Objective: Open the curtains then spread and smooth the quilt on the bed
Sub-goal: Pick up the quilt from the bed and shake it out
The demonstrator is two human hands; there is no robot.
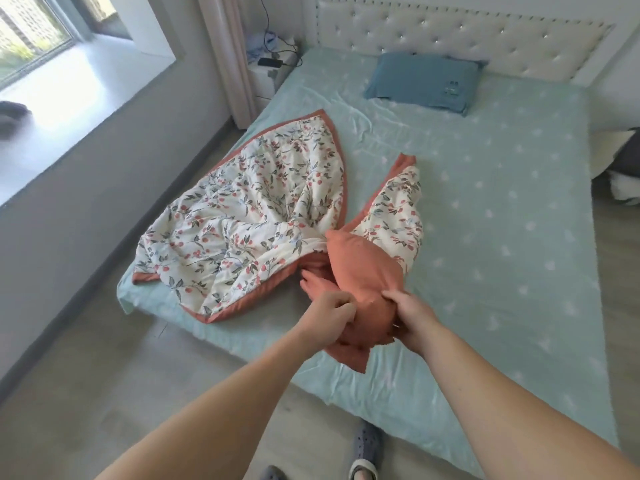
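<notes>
A floral white quilt (242,216) with a terracotta backing lies bunched on the left half of the bed (502,237), which has a pale green sheet. One twisted end shows its terracotta side near the foot edge. My left hand (329,318) grips that terracotta fold from the left. My right hand (412,317) grips the same fold from the right, lifting it slightly off the sheet. The pale curtain (232,57) hangs gathered beside the window (38,32), which lets daylight in.
A blue pillow (426,83) lies at the tufted headboard (467,32). A nightstand (273,67) with cables and a dark device stands left of the bed. A wide sill (69,109) runs under the window. My slippered feet (363,455) stand on the floor at the foot of the bed.
</notes>
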